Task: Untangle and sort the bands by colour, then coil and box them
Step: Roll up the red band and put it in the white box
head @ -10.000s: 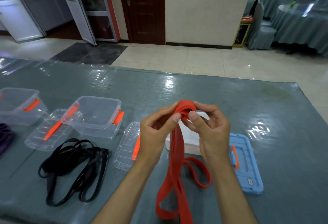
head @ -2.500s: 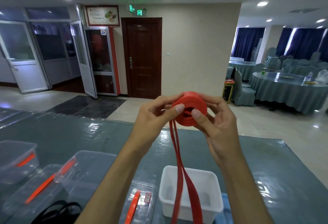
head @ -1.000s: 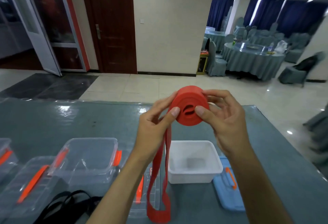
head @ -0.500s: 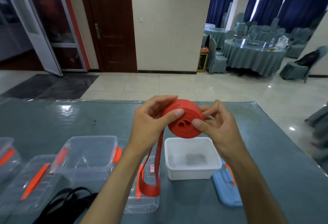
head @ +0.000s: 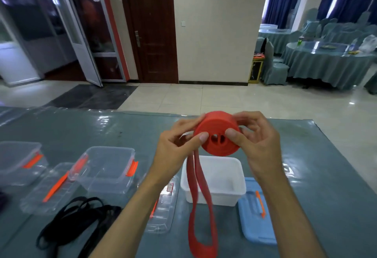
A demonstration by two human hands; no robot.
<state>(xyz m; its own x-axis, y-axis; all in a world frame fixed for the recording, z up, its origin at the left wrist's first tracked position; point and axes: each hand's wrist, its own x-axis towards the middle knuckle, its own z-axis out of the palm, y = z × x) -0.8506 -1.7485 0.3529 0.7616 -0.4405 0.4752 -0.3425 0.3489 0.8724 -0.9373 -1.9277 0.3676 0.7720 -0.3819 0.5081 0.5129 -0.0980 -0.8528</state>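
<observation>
1. Red band (head: pixel 219 135): mostly rolled into a coil, held in the air above the white box (head: pixel 214 182); its loose tail hangs in front of that box, likely to feed the roll.
2. Left hand (head: pixel 177 141): fingers curled, pinching the coil's left side; probably steadying it.
3. Right hand (head: pixel 257 137): gripping the coil's right side, thumb on its face.
4. Black bands (head: pixel 81 221): lying loose on the table (head: pixel 326 176), beside a clear box (head: pixel 106 168), not yet coiled.
</observation>
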